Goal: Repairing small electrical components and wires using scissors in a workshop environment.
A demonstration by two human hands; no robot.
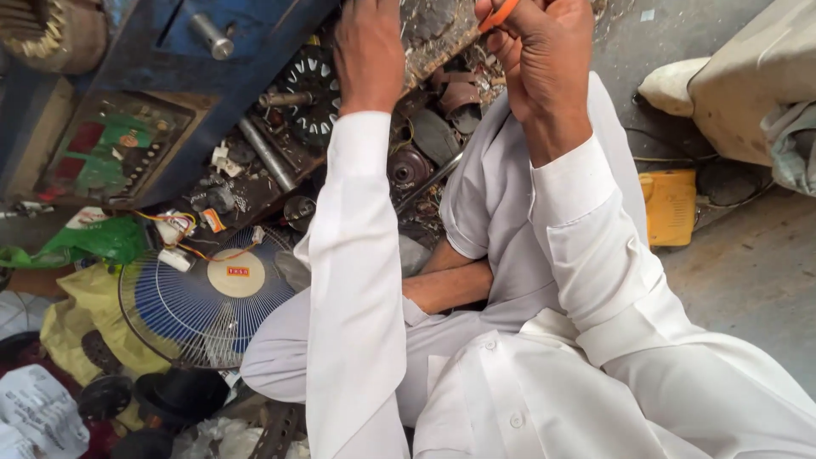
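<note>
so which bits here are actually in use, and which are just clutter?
In use:
left hand on the grimy board
right hand gripping an orange-handled tool

Lying about:
fan guard
yellow box
green bag
metal rod

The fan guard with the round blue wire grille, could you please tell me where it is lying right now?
In the head view, the fan guard lies lower left, just left of the left sleeve, below the cluttered workbench and beside a green bag.
</note>
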